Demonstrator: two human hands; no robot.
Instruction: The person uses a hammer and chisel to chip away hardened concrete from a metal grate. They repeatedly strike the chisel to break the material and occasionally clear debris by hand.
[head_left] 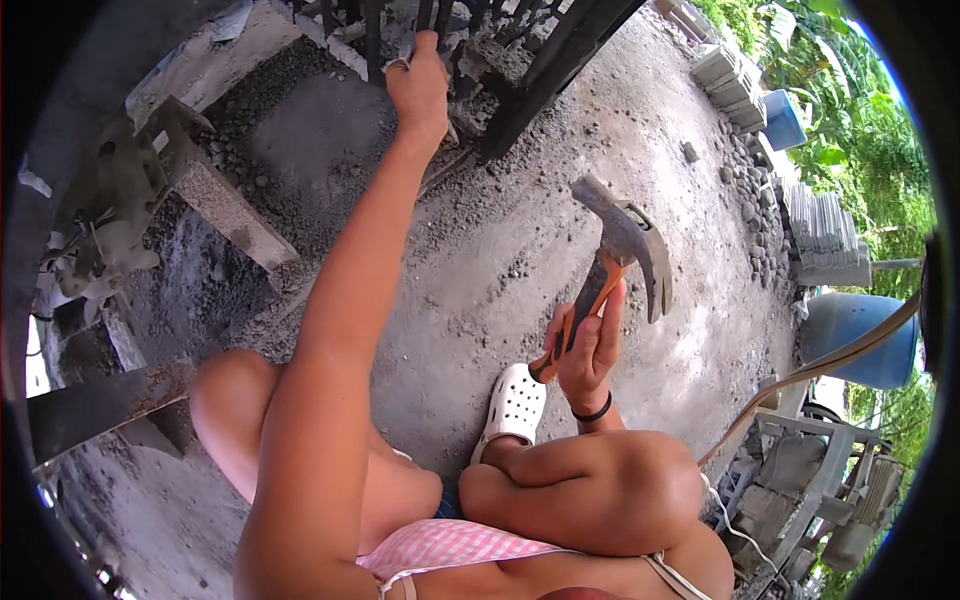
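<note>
A claw hammer (pixel 632 240) with a grey metal head and an orange-and-black handle is held up in front of me. My right hand (pixel 592 355) is closed around its handle, with the head tilted up and away. My left arm reaches far forward. At its end my left hand (pixel 418 90) is closed at the foot of some dark metal bars (pixel 374 40). A bit of grey metal shows by its fingers, but I cannot make out what it grips. Beside that hand runs a thick black metal post (pixel 545 90), slanting up to the right.
Concrete blocks (pixel 735 85), stacked grey slabs (pixel 828 235) and a blue barrel (pixel 855 340) line the right side. Beams (pixel 225 205) lie at the left among gravel. A hose (pixel 800 375) crosses at right above machine parts (pixel 800 465). My white clog (pixel 512 405) rests on the rough ground.
</note>
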